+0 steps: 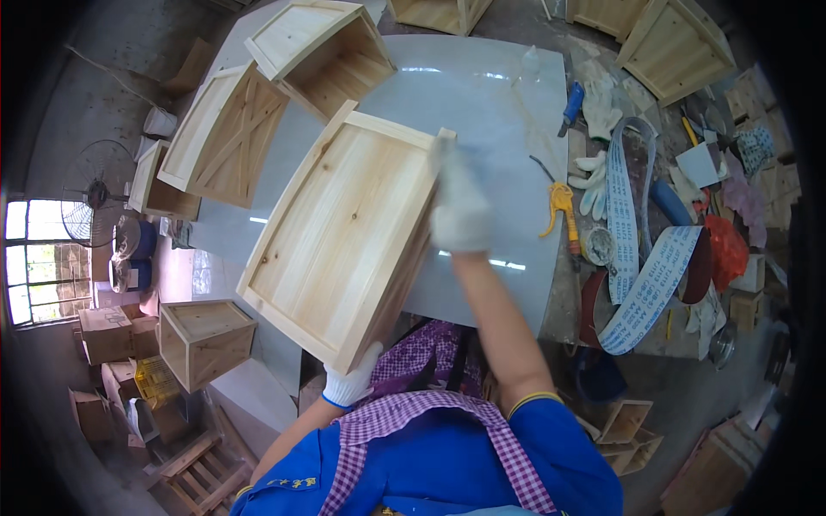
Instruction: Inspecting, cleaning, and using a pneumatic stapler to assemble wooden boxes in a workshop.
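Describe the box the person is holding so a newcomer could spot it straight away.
Start at the big glossy white table. At its near edge, a pale wooden box is tilted with its plain plank panel facing up, gripped by the gloved left hand at its lower corner and the gloved right hand at its far side. Its neighbour, the crossed box, shows diagonal battens; this one has none.

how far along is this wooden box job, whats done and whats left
Done: the wooden box in hand looks fully assembled, bottom panel and sides joined, and two similar boxes lie at the white table's far end. In hand: the left hand grips the near corner while the right hand, blurred, is on the right edge. Left: whether that edge needs more work cannot be told; sanding belts lie to the right.
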A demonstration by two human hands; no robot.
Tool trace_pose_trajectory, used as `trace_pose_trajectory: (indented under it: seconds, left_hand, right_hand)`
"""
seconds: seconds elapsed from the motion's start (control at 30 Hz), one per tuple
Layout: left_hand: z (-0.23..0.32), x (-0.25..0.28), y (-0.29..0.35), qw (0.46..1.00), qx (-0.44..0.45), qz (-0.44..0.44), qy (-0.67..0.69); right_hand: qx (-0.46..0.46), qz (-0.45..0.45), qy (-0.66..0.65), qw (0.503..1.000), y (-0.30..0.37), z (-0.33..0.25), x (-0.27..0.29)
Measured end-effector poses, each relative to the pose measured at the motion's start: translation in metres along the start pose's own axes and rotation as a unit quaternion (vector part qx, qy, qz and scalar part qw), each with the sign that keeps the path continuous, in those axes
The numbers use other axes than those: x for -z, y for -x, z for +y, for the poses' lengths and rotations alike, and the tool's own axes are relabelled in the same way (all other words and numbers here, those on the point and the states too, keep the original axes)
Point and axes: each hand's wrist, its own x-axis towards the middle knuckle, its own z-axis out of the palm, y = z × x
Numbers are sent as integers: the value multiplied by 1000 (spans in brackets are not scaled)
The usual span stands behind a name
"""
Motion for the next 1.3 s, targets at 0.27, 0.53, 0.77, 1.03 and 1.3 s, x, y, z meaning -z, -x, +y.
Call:
trace_pose_trajectory:
  seconds: [0.27, 0.53, 0.77, 1.03, 1.3]
  left_hand:
    - [-16, -1, 0, 998, -37, -12, -45]
    - [-17, -4, -4, 999, -35, -30, -15]
    - [-3, 0, -3, 991, -109, 7, -76]
    - [-60, -29, -8, 975, -113, -16, 191]
    - [-17, -13, -6, 992, -107, 30, -59]
  right_hand:
    - [-150, -134, 34, 979, -20, 3, 11]
    - [-156, -198, 62, 966, -43, 34, -7]
    - [247, -130, 65, 958, -4, 1, 28]
    - [316, -361, -175, 860, 152, -155, 89]
    - [315, -292, -48, 902, 84, -90, 69]
